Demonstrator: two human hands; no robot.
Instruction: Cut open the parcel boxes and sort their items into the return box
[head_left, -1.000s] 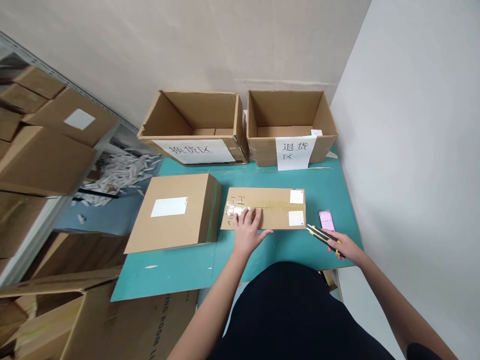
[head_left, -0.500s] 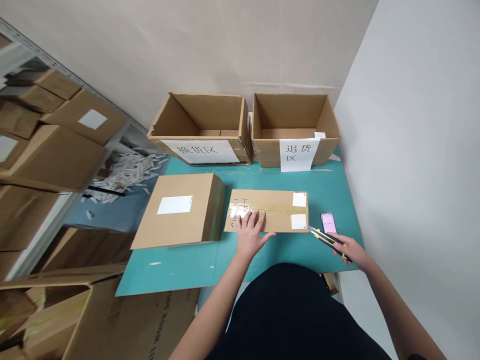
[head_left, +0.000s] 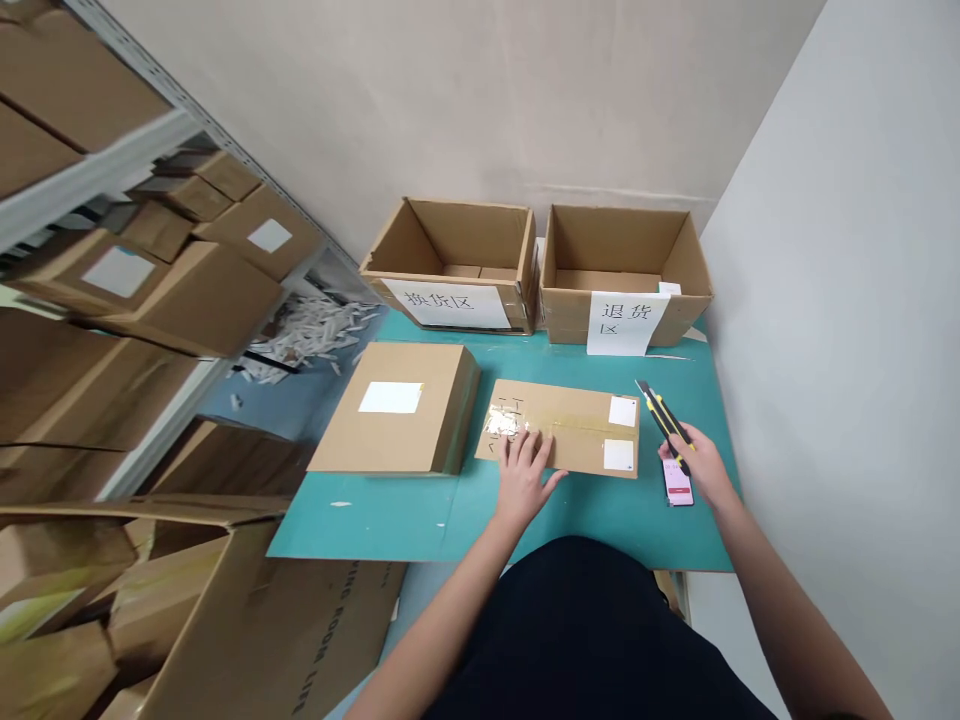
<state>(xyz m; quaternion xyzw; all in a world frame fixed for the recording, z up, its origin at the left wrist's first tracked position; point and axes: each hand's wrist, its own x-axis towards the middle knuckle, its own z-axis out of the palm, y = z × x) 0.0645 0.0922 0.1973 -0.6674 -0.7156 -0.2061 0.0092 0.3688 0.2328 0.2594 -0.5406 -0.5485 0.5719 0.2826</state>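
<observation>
A flat cardboard box with a strip of clear tape along its top and two white labels at its right end lies on the green table. My left hand rests on its near left part, fingers spread. In my right hand is a yellow and black utility knife, its blade pointing up and left, just right of the box and apart from it. Partly below that hand lies a phone with a pink screen.
A larger closed box with a white label sits on the left of the table. Two open cartons with handwritten signs stand at the back. Shelves of boxes rise at left; a big carton stands below.
My right hand has moved the knife up from the box's near right corner, and its blade now points more steeply away from me. The view has shifted left. My left hand remains on the box.
</observation>
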